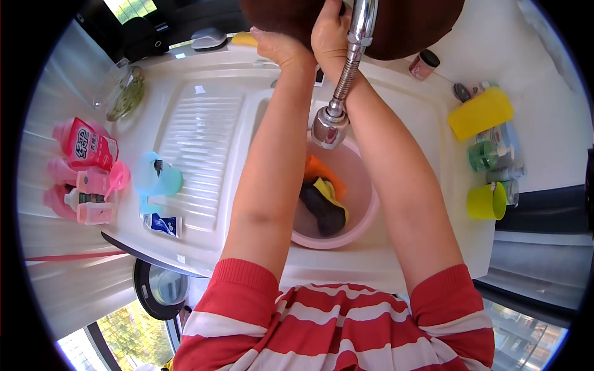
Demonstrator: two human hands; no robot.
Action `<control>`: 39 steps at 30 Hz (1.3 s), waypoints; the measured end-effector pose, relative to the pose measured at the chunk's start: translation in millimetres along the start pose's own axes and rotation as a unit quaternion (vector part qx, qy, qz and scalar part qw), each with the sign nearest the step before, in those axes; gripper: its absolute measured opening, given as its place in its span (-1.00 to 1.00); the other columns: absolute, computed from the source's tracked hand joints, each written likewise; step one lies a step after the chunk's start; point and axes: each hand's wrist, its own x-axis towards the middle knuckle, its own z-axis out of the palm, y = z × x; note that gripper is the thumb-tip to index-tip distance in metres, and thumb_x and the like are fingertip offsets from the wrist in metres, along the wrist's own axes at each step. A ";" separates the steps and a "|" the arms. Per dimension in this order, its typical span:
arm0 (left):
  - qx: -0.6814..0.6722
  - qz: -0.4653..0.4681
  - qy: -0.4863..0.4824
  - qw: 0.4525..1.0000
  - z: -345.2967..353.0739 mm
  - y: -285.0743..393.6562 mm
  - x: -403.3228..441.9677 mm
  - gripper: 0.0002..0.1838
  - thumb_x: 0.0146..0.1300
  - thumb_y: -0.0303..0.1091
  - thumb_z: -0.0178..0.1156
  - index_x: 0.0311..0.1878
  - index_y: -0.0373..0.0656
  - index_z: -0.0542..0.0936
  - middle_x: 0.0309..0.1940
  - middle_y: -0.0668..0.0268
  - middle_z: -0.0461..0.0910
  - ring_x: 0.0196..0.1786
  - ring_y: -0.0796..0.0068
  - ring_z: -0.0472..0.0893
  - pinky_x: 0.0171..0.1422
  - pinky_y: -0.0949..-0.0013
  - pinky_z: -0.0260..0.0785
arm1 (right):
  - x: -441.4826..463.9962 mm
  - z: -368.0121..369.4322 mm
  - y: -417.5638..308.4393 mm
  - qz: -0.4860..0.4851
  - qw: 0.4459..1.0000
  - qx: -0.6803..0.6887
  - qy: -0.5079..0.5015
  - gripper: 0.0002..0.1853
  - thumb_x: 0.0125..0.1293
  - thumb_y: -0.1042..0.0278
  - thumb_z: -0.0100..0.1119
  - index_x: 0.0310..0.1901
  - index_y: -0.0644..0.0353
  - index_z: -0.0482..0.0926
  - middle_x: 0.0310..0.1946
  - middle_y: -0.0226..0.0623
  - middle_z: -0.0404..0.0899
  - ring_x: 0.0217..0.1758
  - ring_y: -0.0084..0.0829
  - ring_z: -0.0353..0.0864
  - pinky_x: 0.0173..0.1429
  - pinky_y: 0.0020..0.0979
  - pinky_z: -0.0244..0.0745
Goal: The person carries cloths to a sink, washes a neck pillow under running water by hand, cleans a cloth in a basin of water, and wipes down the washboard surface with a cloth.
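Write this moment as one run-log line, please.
left grip: at brown item, hold unclear | right grip: at brown item, hold unclear | tap: between forearms | pink basin: holds orange item, black-yellow item

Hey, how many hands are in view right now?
2: the left hand, near the top, and the right hand, beside the faucet; some fingers are hidden.

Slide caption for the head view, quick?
Left hand and right hand at a large dark brown object, with a shiny silver metal tap and round pink plastic basin in view.
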 end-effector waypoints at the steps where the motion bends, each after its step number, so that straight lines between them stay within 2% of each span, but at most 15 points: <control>1: 0.008 -0.003 -0.006 1.000 -2.7 -0.7 -1.8 -0.39 0.37 0.04 -0.34 0.13 -0.37 0.32 0.11 0.10 0.38 0.07 0.15 0.43 0.19 0.16 0.28 | -2.4 -5.0 3.9 0.014 0.999 0.009 -0.028 -0.44 0.40 0.01 -0.15 0.18 0.38 0.32 0.15 0.02 0.37 0.20 -0.12 0.34 0.27 -0.31 0.20; 6: 0.050 -0.134 -0.002 0.990 -29.8 13.4 -32.2 -0.30 0.30 0.26 -0.34 0.10 -0.21 0.38 -0.01 0.18 0.48 0.08 0.26 0.45 0.16 0.11 0.22 | -6.2 -27.7 14.1 0.075 0.980 0.058 -0.173 -0.44 0.37 0.01 -0.08 0.14 0.41 0.34 0.10 0.04 0.41 0.13 -0.12 0.39 0.21 -0.27 0.26; 7: 0.083 -0.172 -0.023 0.981 -54.7 6.7 -32.4 -0.29 0.28 0.31 -0.34 0.04 -0.20 0.40 -0.10 0.20 0.51 0.03 0.28 0.46 0.12 0.09 0.22 | -12.9 -33.9 -14.7 0.024 0.993 0.047 -0.105 -0.70 0.36 0.13 -0.03 -0.26 0.25 0.41 -0.51 -0.20 0.48 -0.48 -0.43 0.41 -0.34 -0.44 0.30; 9: 0.206 -0.188 -0.028 0.960 -112.7 -15.5 -46.1 -0.28 0.26 0.36 -0.32 -0.21 -0.21 0.45 -0.34 0.23 0.53 -0.20 0.34 0.50 -0.05 0.15 0.28 | -29.8 -54.3 -34.8 0.090 0.978 -0.009 -0.186 -0.63 0.38 0.08 -0.08 -0.03 0.24 0.31 -0.30 -0.16 0.46 -0.35 -0.35 0.39 -0.20 -0.39 0.34; 10: 0.238 -0.281 -0.066 0.928 -175.6 -43.8 -41.1 -0.38 0.29 0.23 -0.20 -0.34 -0.24 0.47 -0.41 0.23 0.53 -0.30 0.31 0.52 -0.16 0.22 0.33 | -36.2 -65.0 -34.6 0.144 0.961 -0.019 -0.236 -0.62 0.37 0.07 -0.06 -0.04 0.25 0.32 -0.31 -0.20 0.46 -0.35 -0.37 0.38 -0.20 -0.38 0.33; 12: 0.463 -0.082 -0.200 0.860 -222.2 -47.8 -92.6 -0.68 0.20 -0.16 0.06 -0.41 -0.28 0.54 -0.49 0.16 0.57 -0.34 0.18 0.57 -0.20 0.25 0.37 | -66.3 -85.6 -13.1 0.205 0.934 0.159 -0.245 -0.57 0.34 0.02 -0.02 -0.02 0.26 0.37 -0.39 -0.33 0.44 -0.39 -0.46 0.35 -0.24 -0.40 0.33; 15: 0.743 -0.103 -0.499 0.434 -265.6 -11.8 -122.7 -0.79 0.06 -0.22 0.16 -0.31 -0.13 0.61 -0.27 0.06 0.58 -0.14 0.01 0.55 -0.16 0.19 0.41 | -108.4 -142.2 44.5 0.406 0.829 0.021 -0.384 -0.64 0.23 0.08 0.08 -0.02 0.10 0.49 -0.46 -0.22 0.48 -0.39 -0.38 0.46 -0.19 -0.38 0.41; 16: 0.737 -0.101 -0.603 0.289 -261.5 3.8 -124.0 -0.80 0.07 -0.24 0.17 -0.30 -0.13 0.61 -0.17 0.11 0.58 -0.05 0.07 0.55 -0.16 0.24 0.41 | -124.8 -173.1 43.4 0.299 0.806 -0.175 -0.480 -0.64 0.20 0.09 0.10 -0.05 0.12 0.51 -0.43 -0.20 0.52 -0.36 -0.37 0.51 -0.18 -0.37 0.44; 19: 0.684 -0.013 -0.696 0.217 -245.5 33.0 -91.4 -0.81 0.06 -0.25 0.21 -0.30 -0.12 0.61 -0.26 0.13 0.60 -0.14 0.21 0.59 -0.13 0.31 0.41 | -103.4 -190.6 14.5 0.241 0.713 -0.378 -0.540 -0.63 0.19 0.13 0.11 -0.05 0.20 0.52 -0.37 -0.22 0.60 -0.27 -0.39 0.58 -0.17 -0.34 0.48; 21: 0.721 -0.156 -0.535 0.413 -204.9 37.7 -40.7 -0.81 0.11 -0.26 0.20 -0.27 -0.14 0.61 -0.34 0.24 0.61 -0.22 0.43 0.58 -0.14 0.40 0.39 | -73.6 -186.0 -1.7 0.308 0.775 -0.247 -0.493 -0.65 0.24 0.23 0.07 -0.01 0.24 0.50 -0.30 -0.26 0.62 -0.24 -0.42 0.60 -0.19 -0.35 0.49; 23: 0.488 -0.137 -0.283 0.815 -178.4 38.7 11.4 -0.76 0.26 -0.18 0.07 -0.15 -0.11 0.55 -0.28 0.43 0.56 -0.22 0.59 0.49 -0.19 0.47 0.34 | -34.3 -164.1 -28.2 0.324 0.867 -0.010 -0.378 -0.65 0.30 0.34 0.00 0.08 0.27 0.43 -0.16 -0.20 0.58 -0.13 -0.40 0.58 -0.05 -0.36 0.48; 25: 0.363 -0.055 -0.134 0.920 -93.6 62.0 27.2 -0.47 0.29 0.14 -0.12 0.01 -0.15 0.44 -0.13 0.28 0.46 -0.09 0.41 0.47 -0.07 0.36 0.29 | 0.1 -129.5 -61.4 0.302 0.883 0.183 -0.309 -0.61 0.31 0.40 0.00 0.15 0.33 0.36 -0.02 -0.14 0.51 0.05 -0.37 0.52 0.17 -0.36 0.42; 27: 0.157 -0.030 -0.147 0.976 -37.9 79.3 24.5 -0.35 0.28 0.20 -0.09 0.20 -0.17 0.32 0.08 0.21 0.39 0.13 0.37 0.35 0.17 0.31 0.18 | 16.1 -99.5 -71.2 0.281 0.877 0.270 -0.281 -0.54 0.28 0.40 0.07 0.18 0.37 0.30 0.07 -0.14 0.44 0.17 -0.36 0.42 0.29 -0.38 0.31; 31: 0.254 0.150 -0.255 0.921 17.1 80.6 34.6 -0.38 0.28 0.12 0.00 0.24 -0.15 0.32 0.13 0.29 0.39 0.17 0.42 0.33 0.28 0.38 0.12 | 35.6 -51.1 -69.5 0.168 0.937 0.144 -0.269 -0.37 0.19 0.21 0.22 0.19 0.41 0.26 0.11 -0.09 0.40 0.19 -0.32 0.39 0.23 -0.35 0.27; 39: 0.236 0.212 -0.129 0.940 16.2 52.1 4.4 -0.44 0.16 0.00 0.24 -0.10 -0.40 0.48 -0.21 0.15 0.57 -0.13 0.42 0.51 0.00 0.39 0.33 | 34.0 -2.8 -38.5 -0.183 0.970 -0.072 -0.144 -0.25 0.03 -0.08 0.30 0.04 0.45 0.35 -0.16 0.04 0.57 -0.09 -0.08 0.58 0.00 -0.29 0.45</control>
